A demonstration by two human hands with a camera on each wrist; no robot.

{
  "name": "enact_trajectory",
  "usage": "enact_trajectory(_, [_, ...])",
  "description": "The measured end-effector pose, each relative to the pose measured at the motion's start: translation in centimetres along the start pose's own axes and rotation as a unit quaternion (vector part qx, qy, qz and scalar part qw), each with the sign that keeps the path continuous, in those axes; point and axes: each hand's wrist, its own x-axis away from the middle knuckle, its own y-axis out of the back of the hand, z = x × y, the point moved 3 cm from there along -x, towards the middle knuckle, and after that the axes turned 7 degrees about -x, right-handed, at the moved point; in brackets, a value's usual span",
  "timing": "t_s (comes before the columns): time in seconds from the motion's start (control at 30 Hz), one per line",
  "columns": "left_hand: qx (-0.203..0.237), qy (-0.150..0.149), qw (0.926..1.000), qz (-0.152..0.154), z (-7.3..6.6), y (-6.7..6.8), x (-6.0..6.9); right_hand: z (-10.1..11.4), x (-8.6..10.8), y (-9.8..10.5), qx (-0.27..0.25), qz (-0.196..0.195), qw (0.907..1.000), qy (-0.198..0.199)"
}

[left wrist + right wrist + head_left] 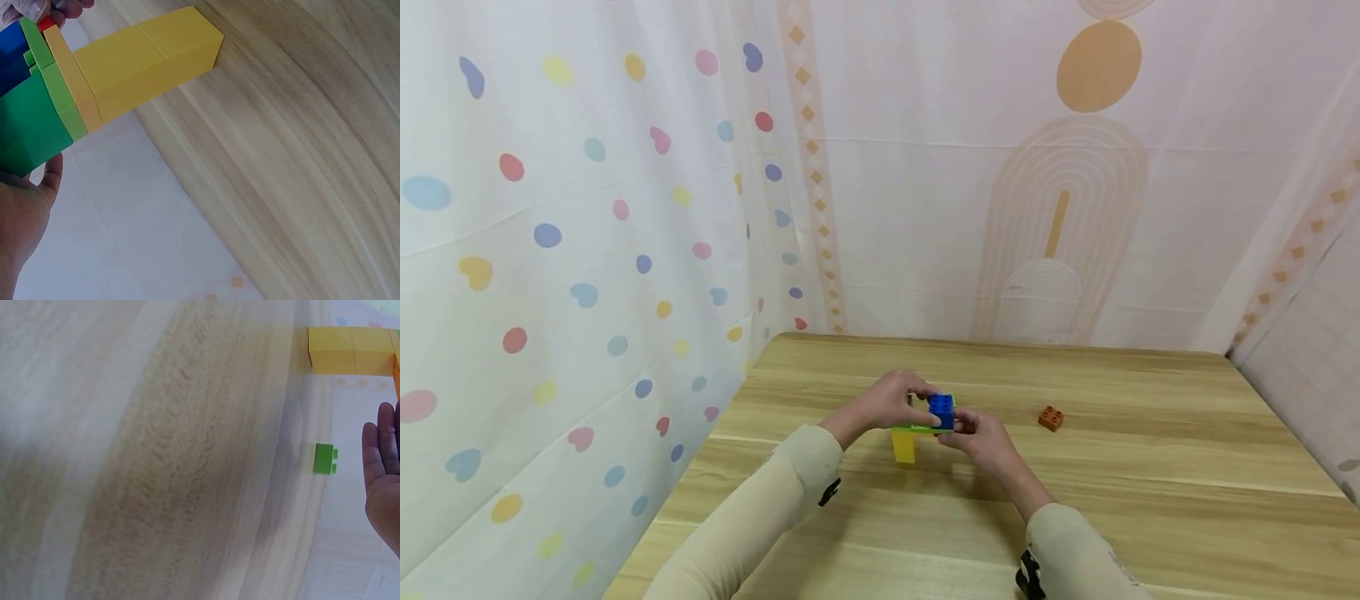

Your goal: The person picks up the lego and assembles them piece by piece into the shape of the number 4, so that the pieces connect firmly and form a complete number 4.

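Note:
A brick structure is held off the tabletop at its right end, with a blue brick (942, 410) on top and a yellow column (904, 447) below its left part. My left hand (891, 402) grips it from the left, thumb beside the blue brick. At its right end, my right hand (990, 445) has thumb and fingers round the edge. In the left wrist view, a dark green brick (34, 122), a light green plate (64, 105) and an orange plate (78, 84) adjoin the yellow bricks (144, 59); fingertips touch a small red piece. The right wrist view shows my right hand's (386, 465) outer fingers extended.
A brown-orange brick (1051, 417) lies on the wooden table (1120, 475), right of the hands. The right wrist view shows a small green brick (324, 459) near the yellow column. Patterned curtains hang behind the table and on the left.

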Motion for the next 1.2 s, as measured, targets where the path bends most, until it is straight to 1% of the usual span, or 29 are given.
enact_trajectory(0.1, [0.012, 0.001, 0.9999, -0.001, 0.2, -0.1, 0.1, 0.0, 0.0, 0.0, 0.000, -0.001, 1.0000, 0.001])
enact_trajectory(0.23, [0.043, 0.007, 0.9990, -0.003, 0.8, -0.1, 0.4, 0.0, 0.0, 0.0, 0.003, -0.007, 1.0000, 0.001])
enact_trajectory(0.3, [0.055, 0.017, 0.9983, -0.006, 1.3, -0.1, 0.8, 0.0, 0.1, 0.0, 0.005, -0.011, 0.9999, -0.001])
enact_trajectory(0.47, [0.066, 0.046, 0.9966, -0.017, 2.9, 0.3, 1.8, -0.2, 0.0, 0.0, 0.005, -0.020, 0.9998, -0.005])
enact_trajectory(0.53, [0.081, 0.053, 0.9951, -0.020, 3.5, 0.3, 2.3, -0.2, -0.1, 0.0, 0.009, -0.023, 0.9997, -0.004])
enact_trajectory(0.6, [0.095, 0.067, 0.9929, -0.022, 4.0, 0.2, 2.8, -0.2, -0.1, 0.0, 0.012, -0.026, 0.9996, -0.004])
enact_trajectory(0.77, [0.122, 0.081, 0.9891, -0.016, 5.1, -0.9, 3.5, -0.3, -0.1, 0.1, 0.016, -0.031, 0.9994, -0.008])
enact_trajectory(0.83, [0.131, 0.077, 0.9883, -0.015, 5.4, -1.5, 3.6, -0.3, -0.1, 0.0, 0.015, -0.030, 0.9994, -0.009])
enact_trajectory(1.03, [0.160, 0.085, 0.9833, -0.019, 5.7, -2.6, 3.7, -0.4, -0.1, -0.1, 0.012, -0.026, 0.9996, -0.007])
enact_trajectory(1.2, [0.171, 0.087, 0.9810, -0.027, 5.7, -2.9, 3.8, -0.4, -0.1, -0.1, 0.027, -0.023, 0.9993, -0.007])
